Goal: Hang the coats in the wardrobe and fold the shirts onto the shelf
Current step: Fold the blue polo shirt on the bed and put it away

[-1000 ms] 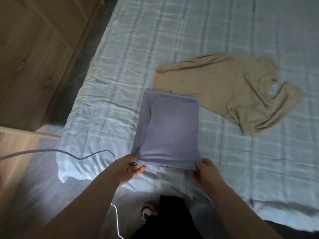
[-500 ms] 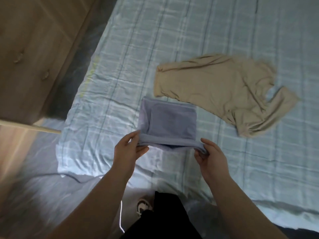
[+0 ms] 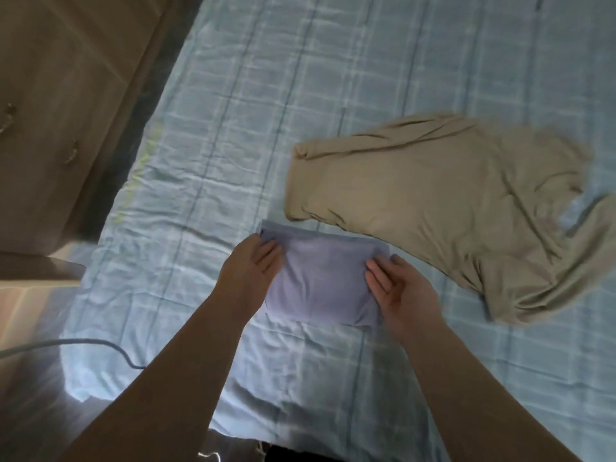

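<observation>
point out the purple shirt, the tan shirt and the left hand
purple shirt [image 3: 325, 281], head view, middle of the folded top layer
tan shirt [image 3: 433, 195], head view, centre of the spread-out body
left hand [image 3: 251, 266], head view, back of the hand

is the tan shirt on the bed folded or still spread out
Spread out. The tan shirt lies loose and rumpled on the bed, one sleeve trailing.

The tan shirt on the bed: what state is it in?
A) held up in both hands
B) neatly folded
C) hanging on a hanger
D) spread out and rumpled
D: the tan shirt lies loose and wrinkled on the bed, beyond the folded lilac shirt.
</observation>
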Demonstrator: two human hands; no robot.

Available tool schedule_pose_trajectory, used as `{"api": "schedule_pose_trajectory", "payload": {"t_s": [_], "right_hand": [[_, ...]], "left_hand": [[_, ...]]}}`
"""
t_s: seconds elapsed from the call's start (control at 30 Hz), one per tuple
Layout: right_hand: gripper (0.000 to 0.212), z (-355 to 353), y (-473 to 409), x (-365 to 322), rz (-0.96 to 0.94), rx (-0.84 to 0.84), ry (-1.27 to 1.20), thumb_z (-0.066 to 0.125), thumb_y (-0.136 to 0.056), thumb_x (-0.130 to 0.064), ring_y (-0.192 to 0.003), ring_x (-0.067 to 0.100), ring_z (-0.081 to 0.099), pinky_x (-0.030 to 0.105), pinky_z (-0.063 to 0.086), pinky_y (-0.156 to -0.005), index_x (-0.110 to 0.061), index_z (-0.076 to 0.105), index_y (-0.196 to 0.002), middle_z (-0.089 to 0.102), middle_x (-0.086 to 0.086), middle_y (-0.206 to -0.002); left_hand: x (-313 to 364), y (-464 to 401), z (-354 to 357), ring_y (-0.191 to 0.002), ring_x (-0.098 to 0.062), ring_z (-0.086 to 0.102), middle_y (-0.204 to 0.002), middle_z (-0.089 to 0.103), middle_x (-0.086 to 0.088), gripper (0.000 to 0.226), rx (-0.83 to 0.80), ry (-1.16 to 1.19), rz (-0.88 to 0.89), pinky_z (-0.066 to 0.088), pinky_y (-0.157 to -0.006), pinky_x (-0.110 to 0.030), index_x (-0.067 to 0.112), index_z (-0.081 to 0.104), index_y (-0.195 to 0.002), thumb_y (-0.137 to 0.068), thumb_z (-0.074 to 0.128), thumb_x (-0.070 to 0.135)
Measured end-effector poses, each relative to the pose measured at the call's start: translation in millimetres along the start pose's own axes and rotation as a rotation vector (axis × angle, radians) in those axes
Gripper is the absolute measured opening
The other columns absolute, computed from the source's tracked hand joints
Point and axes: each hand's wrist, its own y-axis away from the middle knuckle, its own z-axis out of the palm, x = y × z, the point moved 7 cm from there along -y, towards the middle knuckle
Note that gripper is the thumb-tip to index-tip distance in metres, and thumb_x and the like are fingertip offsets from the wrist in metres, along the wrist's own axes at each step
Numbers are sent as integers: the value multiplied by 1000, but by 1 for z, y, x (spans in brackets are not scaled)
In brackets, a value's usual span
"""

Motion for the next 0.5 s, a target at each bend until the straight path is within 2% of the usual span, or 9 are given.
{"api": "schedule_pose_trajectory", "payload": {"t_s": [0.07, 0.1, 0.17, 0.2, 0.23, 0.3, 0.33, 0.4, 0.5], "right_hand": [[46, -4, 0, -7, -155, 30, 63, 54, -97, -5, -102, 19, 71, 30, 59, -85, -18, 46, -141, 71, 10, -116], [45, -4, 8, -13, -284, 46, 213, 55, -97, -8, -105, 14, 69, 31, 56, -91, -23, 48, -139, 71, 2, -116], [40, 3, 27, -23, -623, 39, 735, 52, -98, -18, -119, 3, 58, 32, 45, -106, -31, 53, -136, 64, -14, -128], [41, 13, 37, -19, -798, -30, 1041, 46, -99, -24, -129, 2, 48, 32, 36, -113, -31, 50, -139, 55, -16, -138], [46, 22, 41, -8, -970, -128, 1325, 40, -100, -28, -140, 6, 37, 34, 27, -118, -28, 45, -145, 44, -12, -149], [54, 27, 32, 21, -1156, -255, 1730, 33, -99, -33, -150, 20, 18, 42, 14, -122, -23, 33, -152, 25, -1, -160], [56, 24, 24, 29, -1156, -225, 1831, 31, -100, -35, -151, 24, 15, 47, 13, -121, -22, 29, -154, 19, 2, -162], [60, 14, 7, 34, -1088, -99, 1930, 30, -100, -37, -151, 29, 13, 54, 16, -120, -19, 23, -156, 16, 8, -163], [62, -3, -11, 37, -1063, 1, 2010, 28, -100, -39, -150, 34, 14, 56, 19, -118, -18, 17, -158, 14, 12, -164]], "left_hand": [[3, 2, 3, -123, -22, 55, -141, 49, -15, 52, -72, -91, 136, 43, -107, -32, 15, 33, -150, -100, 42, 0], [8, 6, 6, -126, -15, 53, -141, 50, -8, 58, -85, -280, 263, 41, -108, -25, 19, 33, -151, -99, 41, -4], [21, 22, 15, -136, -5, 41, -146, 46, 6, 56, -45, -898, 655, 33, -112, -17, 24, 43, -145, -96, 45, -1], [19, 29, 23, -142, -8, 33, -150, 42, 4, 51, -68, -1212, 893, 28, -117, -24, 23, 46, -143, -95, 45, 5], [8, 29, 28, -147, -16, 25, -154, 37, -3, 48, -126, -1476, 1048, 23, -120, -35, 19, 47, -143, -95, 43, 14], [-20, 16, 22, -152, -26, 7, -161, 23, -10, 53, -175, -1839, 1059, 13, -121, -50, 22, 33, -151, -99, 33, 34], [-29, 8, 15, -152, -25, -1, -163, 14, -9, 56, -147, -1935, 999, 7, -121, -51, 26, 23, -154, -101, 27, 40], [-37, -4, 5, -151, -23, -9, -165, 2, -6, 59, -82, -2012, 933, 1, -121, -49, 31, 9, -156, -101, 19, 48], [-40, -23, -6, -152, -22, -8, -165, -1, -5, 60, -43, -2081, 908, 5, -121, -51, 34, 4, -156, -100, 13, 53]]}}
